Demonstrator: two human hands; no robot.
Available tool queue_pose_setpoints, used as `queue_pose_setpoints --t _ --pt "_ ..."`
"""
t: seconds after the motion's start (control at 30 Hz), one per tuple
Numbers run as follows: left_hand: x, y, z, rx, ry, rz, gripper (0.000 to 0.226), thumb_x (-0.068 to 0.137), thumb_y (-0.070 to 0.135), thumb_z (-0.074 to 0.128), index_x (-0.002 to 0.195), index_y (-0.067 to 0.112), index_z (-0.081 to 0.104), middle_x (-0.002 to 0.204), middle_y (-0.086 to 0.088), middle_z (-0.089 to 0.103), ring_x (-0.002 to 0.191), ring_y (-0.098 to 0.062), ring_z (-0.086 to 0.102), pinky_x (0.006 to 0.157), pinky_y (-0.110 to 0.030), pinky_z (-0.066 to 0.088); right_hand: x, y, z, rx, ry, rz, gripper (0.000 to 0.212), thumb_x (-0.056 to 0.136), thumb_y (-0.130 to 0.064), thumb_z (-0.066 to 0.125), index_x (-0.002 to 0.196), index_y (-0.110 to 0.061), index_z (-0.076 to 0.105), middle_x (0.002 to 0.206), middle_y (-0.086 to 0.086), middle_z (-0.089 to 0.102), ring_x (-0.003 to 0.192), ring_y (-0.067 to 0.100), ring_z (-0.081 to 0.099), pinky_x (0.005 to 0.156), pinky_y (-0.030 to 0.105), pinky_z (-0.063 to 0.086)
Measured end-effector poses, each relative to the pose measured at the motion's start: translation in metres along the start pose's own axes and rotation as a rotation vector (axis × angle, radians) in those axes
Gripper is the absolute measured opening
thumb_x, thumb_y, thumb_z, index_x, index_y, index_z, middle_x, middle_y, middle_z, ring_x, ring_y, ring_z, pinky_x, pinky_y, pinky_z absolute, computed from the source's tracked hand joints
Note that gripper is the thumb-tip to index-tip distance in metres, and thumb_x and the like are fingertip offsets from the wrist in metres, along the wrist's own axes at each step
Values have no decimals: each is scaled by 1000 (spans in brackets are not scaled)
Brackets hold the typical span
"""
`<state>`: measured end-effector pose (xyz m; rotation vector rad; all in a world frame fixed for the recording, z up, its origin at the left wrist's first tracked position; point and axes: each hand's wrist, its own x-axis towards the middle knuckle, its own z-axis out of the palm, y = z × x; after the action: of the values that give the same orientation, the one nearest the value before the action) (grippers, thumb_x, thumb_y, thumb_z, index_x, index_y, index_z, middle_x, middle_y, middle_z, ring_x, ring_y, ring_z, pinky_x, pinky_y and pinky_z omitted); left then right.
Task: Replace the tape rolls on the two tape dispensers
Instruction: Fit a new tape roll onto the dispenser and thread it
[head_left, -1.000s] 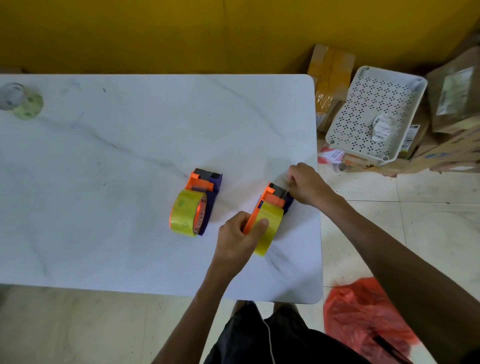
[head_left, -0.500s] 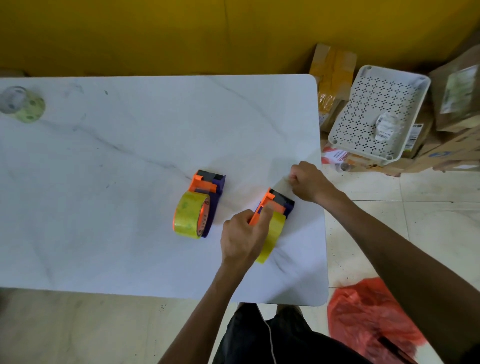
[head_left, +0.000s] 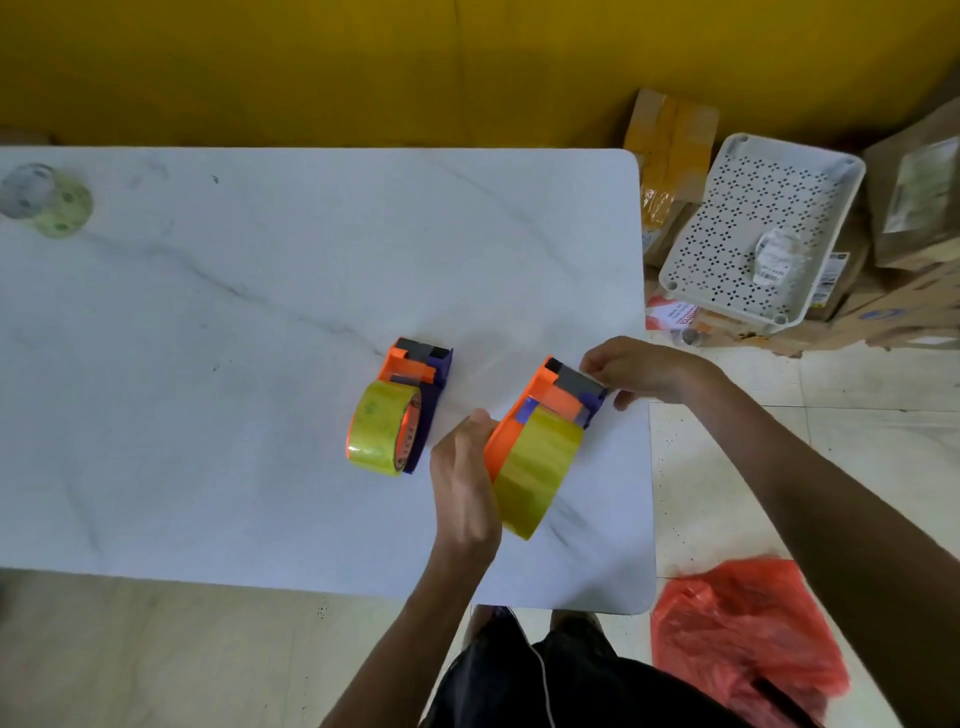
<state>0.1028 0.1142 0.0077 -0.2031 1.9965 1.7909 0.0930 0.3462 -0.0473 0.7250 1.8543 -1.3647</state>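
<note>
Two orange-and-purple tape dispensers stand on the white marble table (head_left: 260, 312). The left dispenser (head_left: 415, 395) holds a yellow tape roll (head_left: 376, 434) and nobody touches it. The right dispenser (head_left: 550, 405) carries a larger yellow roll (head_left: 535, 473). My left hand (head_left: 465, 473) grips this dispenser's orange side from the left. My right hand (head_left: 639, 371) pinches at its grey front end, near the table's right edge. What its fingertips pinch is too small to tell.
Two spent tape cores (head_left: 47, 200) lie at the table's far left corner. On the floor to the right are a white perforated tray (head_left: 758, 228), cardboard boxes (head_left: 670, 150) and a red plastic bag (head_left: 748, 639). A yellow wall runs behind.
My left hand has shifted lower along the right dispenser's side, uncovering its orange top. My right hand came back against the dispenser's front end.
</note>
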Motion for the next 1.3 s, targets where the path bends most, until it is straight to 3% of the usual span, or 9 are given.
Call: queue_pose_setpoints --t 0.17,0.3,0.43,0.6,0.73,0.93,1.07,1.2,1.3 --pt "1 19 9 -187 109 -33 45 87 34 41 65 -4 31 61 -6 32 55 -17 32 49 -26 31 5 10 18 880 -162 -32 17 89 1 50 91 -8 64 70 5 68 56 13 61 46 17 50" --pt "5 24 20 -207 131 -53 54 99 13 43 47 29 39 47 13 33 43 -5 31 46 -22 30 14 13 48 1135 -69 -83 10 92 -11 55 90 -13 65 62 -1 64 48 6 53 40 14 43" --pt "5 6 15 -145 36 -92 25 85 45 58 62 35 57 72 0 48 70 -17 46 67 -36 42 9 27 68 1304 -7 -83 26 97 -24 47 90 -9 67 69 3 64 61 13 55 53 22 49" --pt "0 -7 15 -80 -43 -157 34 76 43 67 75 12 53 71 -3 45 68 -19 44 63 -36 39 -1 33 66 785 100 -124 75 86 -73 37 106 -9 72 96 8 71 85 21 60 81 35 42" --pt "-2 -9 21 41 -57 -87 36 100 29 51 71 7 48 60 9 45 57 -8 42 52 -23 38 -9 16 68 576 210 -113 85 54 -90 56 84 -10 60 84 15 61 81 26 57 82 37 44" --pt "-11 -9 34 171 -27 -23 41 104 36 36 77 10 51 65 4 49 53 1 46 53 -19 41 -10 16 76 636 372 -119 70 64 -84 55 75 -16 48 76 11 53 71 21 56 70 31 45" --pt "-16 -1 39 224 -129 -127 33 90 46 61 106 19 52 86 8 57 71 0 59 51 -7 45 -11 10 92 607 522 -72 75 68 -92 31 73 -20 52 79 6 62 73 21 64 75 39 52" --pt "-14 7 42 270 -160 -185 57 75 39 81 116 25 44 92 14 52 79 -2 57 47 -2 44 -29 23 118 866 445 -213 17 104 -37 29 104 -40 46 102 -15 54 86 -4 60 83 22 51" --pt "-15 4 39 242 -123 -136 41 82 31 75 113 16 51 89 5 59 71 -2 62 48 -5 45 -17 8 112 707 636 -163 45 97 -57 31 82 -21 54 83 -2 60 76 13 59 77 38 51"
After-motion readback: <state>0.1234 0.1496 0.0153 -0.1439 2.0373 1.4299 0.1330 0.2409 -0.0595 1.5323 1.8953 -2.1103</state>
